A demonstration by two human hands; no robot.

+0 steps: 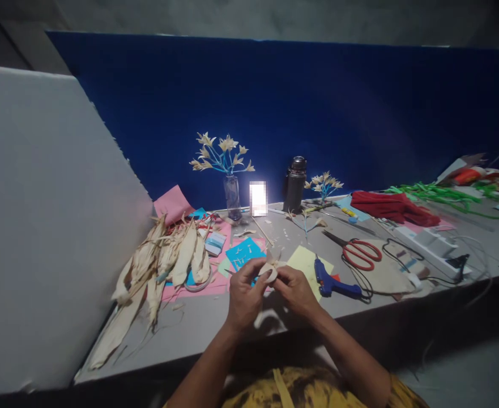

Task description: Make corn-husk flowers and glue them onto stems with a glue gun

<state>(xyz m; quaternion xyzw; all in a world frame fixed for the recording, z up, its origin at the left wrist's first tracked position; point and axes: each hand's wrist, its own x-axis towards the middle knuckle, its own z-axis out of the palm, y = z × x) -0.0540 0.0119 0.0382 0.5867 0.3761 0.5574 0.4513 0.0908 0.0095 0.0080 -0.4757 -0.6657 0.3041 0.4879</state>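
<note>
Between my two hands, just above the front of the table, is a pale piece of corn husk (pixel 268 273), bent into a curve. My left hand (pixel 247 289) pinches it from the left, thumb and fingers closed. From the right, my right hand (pixel 297 289) grips its other side with curled fingers. A thin dark point sticks out left of my left hand; what it belongs to is hidden. Behind the hands lies a blue paper (pixel 246 253) with small husk scraps. A yellow paper (pixel 306 262) and a blue glue gun (pixel 332 282) lie to the right.
Dried corn husks (pixel 147 277) are heaped at the left on pink paper. Husk flowers stand in a glass vase (pixel 232 198) near a bright light (pixel 258 198) and a dark flask (pixel 295 187). Red-handled scissors (pixel 362 254), a power strip (pixel 436 249) with cables and red cloth (pixel 391 208) lie right.
</note>
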